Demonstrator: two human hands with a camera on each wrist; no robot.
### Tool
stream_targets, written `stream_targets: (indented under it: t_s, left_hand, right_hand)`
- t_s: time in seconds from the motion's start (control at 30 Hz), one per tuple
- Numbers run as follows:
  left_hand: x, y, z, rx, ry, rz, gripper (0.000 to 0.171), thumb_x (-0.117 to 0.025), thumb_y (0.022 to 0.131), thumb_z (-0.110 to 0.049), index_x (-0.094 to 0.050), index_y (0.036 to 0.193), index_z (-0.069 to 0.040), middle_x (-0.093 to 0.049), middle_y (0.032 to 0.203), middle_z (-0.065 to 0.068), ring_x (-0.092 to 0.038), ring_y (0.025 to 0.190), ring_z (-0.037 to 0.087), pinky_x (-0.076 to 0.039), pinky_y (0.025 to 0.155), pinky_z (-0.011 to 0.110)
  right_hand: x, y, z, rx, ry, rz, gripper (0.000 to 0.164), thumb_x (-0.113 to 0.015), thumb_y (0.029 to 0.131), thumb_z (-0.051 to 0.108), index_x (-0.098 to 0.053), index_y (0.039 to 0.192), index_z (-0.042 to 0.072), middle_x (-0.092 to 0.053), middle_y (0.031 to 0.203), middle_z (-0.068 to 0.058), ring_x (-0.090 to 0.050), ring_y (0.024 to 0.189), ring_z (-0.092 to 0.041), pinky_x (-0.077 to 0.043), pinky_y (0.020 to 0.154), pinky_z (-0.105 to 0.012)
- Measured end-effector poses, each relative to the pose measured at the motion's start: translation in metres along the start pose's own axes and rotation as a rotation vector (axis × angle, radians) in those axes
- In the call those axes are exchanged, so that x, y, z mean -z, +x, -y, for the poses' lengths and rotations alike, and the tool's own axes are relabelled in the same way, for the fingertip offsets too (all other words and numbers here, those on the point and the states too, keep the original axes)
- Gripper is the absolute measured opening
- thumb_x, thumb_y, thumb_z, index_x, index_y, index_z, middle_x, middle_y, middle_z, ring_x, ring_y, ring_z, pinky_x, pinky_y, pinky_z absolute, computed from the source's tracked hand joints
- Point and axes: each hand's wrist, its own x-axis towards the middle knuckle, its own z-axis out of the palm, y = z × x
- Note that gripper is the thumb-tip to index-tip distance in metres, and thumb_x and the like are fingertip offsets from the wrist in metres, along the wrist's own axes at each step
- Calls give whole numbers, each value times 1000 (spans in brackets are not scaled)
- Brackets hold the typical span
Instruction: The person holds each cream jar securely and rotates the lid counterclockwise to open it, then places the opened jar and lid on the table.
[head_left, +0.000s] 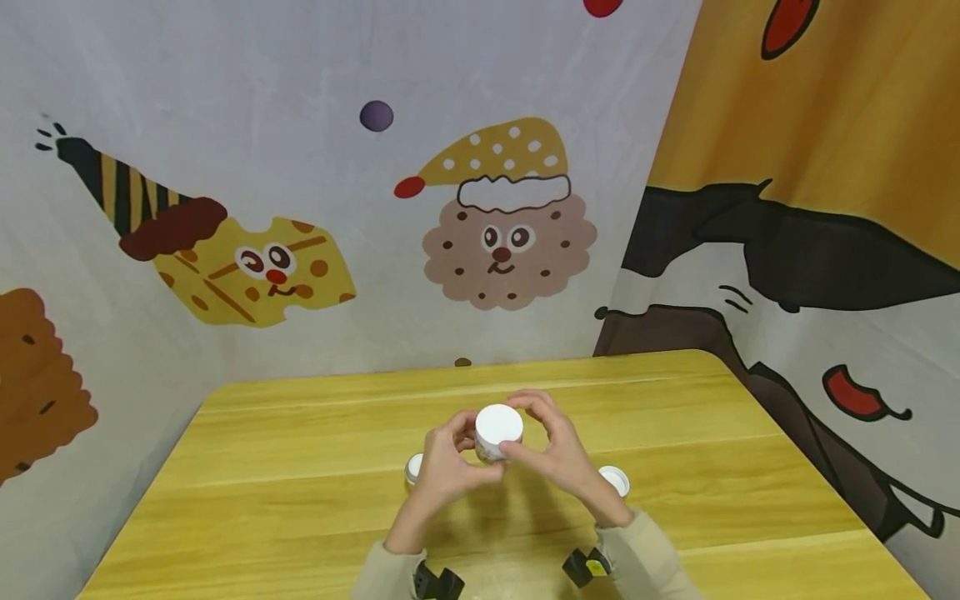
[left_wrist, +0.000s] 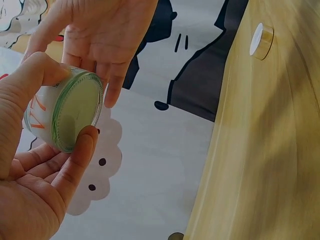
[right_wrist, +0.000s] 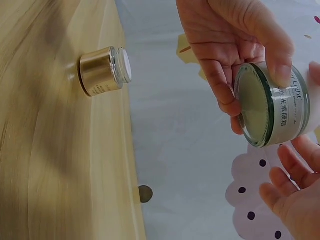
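Note:
Between both hands, above the table, is a squat glass cream jar [right_wrist: 287, 107] with green-tinted edges, a printed label and a white lid [head_left: 498, 423]. My left hand [head_left: 448, 467] grips its body, the thumb on the label and the other fingers round the far side and base. My right hand [head_left: 561, 450] is at the lid, thumb and index finger on opposite sides of its rim. In the right wrist view, the other fingers [right_wrist: 282, 182] of that hand are spread off the jar. The jar is tilted, with its base facing both wrist cameras.
A small gold jar [right_wrist: 100, 72] with a clear glass neck and white top stands on the wooden table [head_left: 315, 442], by the left wrist. A short gold-sided cap with white on top [left_wrist: 260, 42] lies near the right forearm. Cartoon-printed cloth [head_left: 300, 125] hangs behind the table.

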Motion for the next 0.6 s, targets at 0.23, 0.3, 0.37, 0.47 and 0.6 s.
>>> stream_targets:
  t_s: [0.23, 0.3, 0.37, 0.47, 0.6]
  left_hand:
    - [0, -1, 1, 12, 1, 7, 46, -75, 64, 6, -60, 107, 9, -64, 97, 15, -62, 85, 25, -55, 76, 33]
    - [0, -1, 1, 9, 4, 8, 46, -75, 64, 6, -60, 107, 9, -64, 98, 15, -62, 85, 25, -55, 76, 33]
    - [0, -1, 2, 2, 6, 7, 46, -75, 64, 6, -59, 107, 10, -64, 98, 15, -62, 85, 25, -55, 76, 32]
    - [0, 0, 2, -9, -1, 9, 46, -75, 64, 6, -59, 107, 10, -64, 98, 16, -62, 85, 25, -55, 76, 33]
    - [0, 1, 3, -21, -9, 13, 45, -74, 64, 7, -59, 107, 11, -64, 97, 17, -62, 85, 25, -55, 77, 35]
  right_hand:
    - [1, 1, -2, 86, 44, 76, 38, -58, 85, -3, -55, 122, -6, -51, 122, -21, -44, 116, -26, -38, 93, -44]
    - [1, 1, -3, 91, 53, 85, 40, -56, 86, -3, -52, 125, -7, -50, 123, -23, -44, 116, -24, -39, 94, -43]
    - [0, 0, -4, 79, 55, 85, 43, -56, 87, -1, -49, 129, -7, -49, 125, -22, -44, 117, -23, -38, 95, -44]
    - [0, -2, -4, 38, 50, 63, 49, -62, 85, 3, -46, 131, -4, -49, 128, -18, -43, 119, -25, -36, 97, -53]
    - [-2, -2, -5, -17, 62, 21, 53, -73, 78, 6, -47, 123, -3, -51, 126, -11, -42, 121, -29, -30, 97, -65]
